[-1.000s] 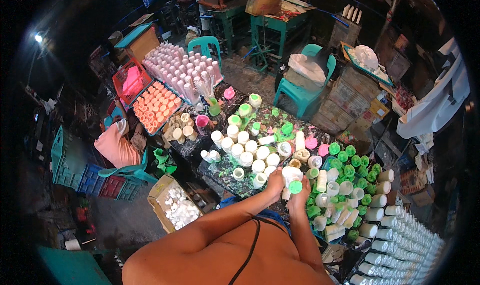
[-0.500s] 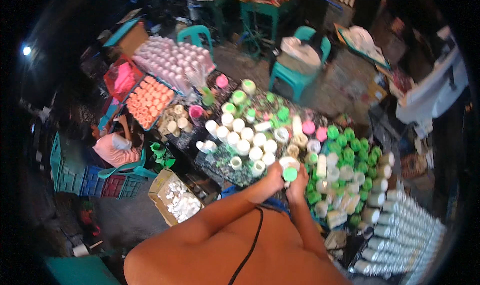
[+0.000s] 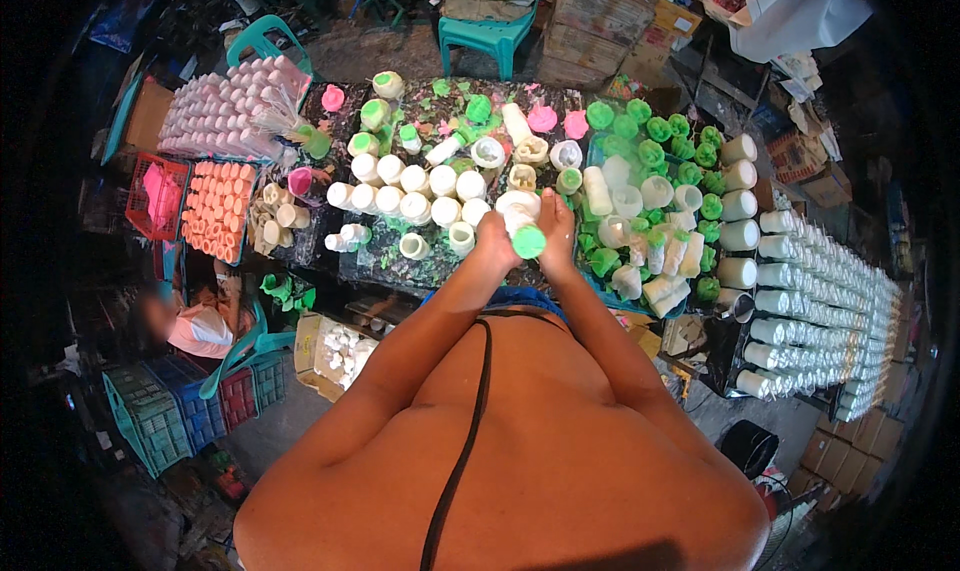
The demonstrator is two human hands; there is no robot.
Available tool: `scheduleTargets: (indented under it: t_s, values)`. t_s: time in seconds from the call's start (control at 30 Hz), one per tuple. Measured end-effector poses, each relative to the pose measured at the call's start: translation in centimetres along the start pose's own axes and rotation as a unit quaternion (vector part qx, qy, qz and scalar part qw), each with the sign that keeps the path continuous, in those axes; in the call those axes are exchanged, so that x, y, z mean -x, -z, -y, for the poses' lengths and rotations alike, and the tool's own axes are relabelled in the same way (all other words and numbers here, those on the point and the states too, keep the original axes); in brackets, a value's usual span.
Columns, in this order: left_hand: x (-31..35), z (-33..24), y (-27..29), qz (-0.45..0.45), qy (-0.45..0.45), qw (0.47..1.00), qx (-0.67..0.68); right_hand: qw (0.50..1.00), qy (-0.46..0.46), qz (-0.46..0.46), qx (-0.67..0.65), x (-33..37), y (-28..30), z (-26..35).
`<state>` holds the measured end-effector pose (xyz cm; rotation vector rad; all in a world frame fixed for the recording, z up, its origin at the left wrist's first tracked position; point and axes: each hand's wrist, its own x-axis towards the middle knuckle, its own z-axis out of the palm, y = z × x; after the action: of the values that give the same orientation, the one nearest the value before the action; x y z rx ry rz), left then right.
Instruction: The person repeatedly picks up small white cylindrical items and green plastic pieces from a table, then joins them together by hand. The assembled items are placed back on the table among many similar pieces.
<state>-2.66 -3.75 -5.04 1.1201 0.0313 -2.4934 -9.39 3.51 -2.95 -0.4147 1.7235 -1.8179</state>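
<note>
Held between both my hands is a white cylindrical piece (image 3: 517, 203) with a green round end (image 3: 529, 241) toward me. My left hand (image 3: 494, 246) closes on its left side, and my right hand (image 3: 556, 226) grips its right side with the fingers partly hidden. Left of the hands, several white cups (image 3: 415, 207) stand in rows on the paint-spattered table (image 3: 330, 254). To the right, green cup-like pieces (image 3: 653, 154) and translucent whitish ones (image 3: 627, 200) crowd together. Beyond the hands lie cream moulds (image 3: 530, 151) and pink lumps (image 3: 542, 119).
Pale pink pieces (image 3: 235, 101) and a tray of orange cups (image 3: 216, 206) sit at far left. A seated co-worker (image 3: 200, 329) is at lower left, near a carton of white bits (image 3: 335, 356). Rows of white cylinders (image 3: 820, 291) stand at right. A teal chair (image 3: 490, 39) is beyond the table.
The view has swung, so the table and chairs appear farther left and higher. My hands keep hold of the white piece, whose green end still faces me.
</note>
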Motion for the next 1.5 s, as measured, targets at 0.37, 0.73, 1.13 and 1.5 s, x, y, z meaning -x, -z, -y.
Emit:
scheduleTargets:
  t_s: [0.37,0.73,1.13,1.5]
  values:
    - [-2.1,-2.7,2.5,0.229,-0.002,0.973,0.041,0.855,0.396,0.102,0.320,0.8,1.7,4.9]
    - [2.8,-0.5,-3.4,-0.013,-0.143,0.990,-0.017,0.990,0.136,0.007,0.045,0.2,-0.2,2.5]
    - [3.3,-2.3,-1.9,-0.073,-0.163,0.983,-0.032,0.983,-0.018,0.017,-0.183,-2.0,2.0,4.5]
    - [1.2,-1.7,0.8,-0.023,-0.099,0.992,-0.073,0.947,0.018,-0.012,0.321,0.3,11.8,5.2]
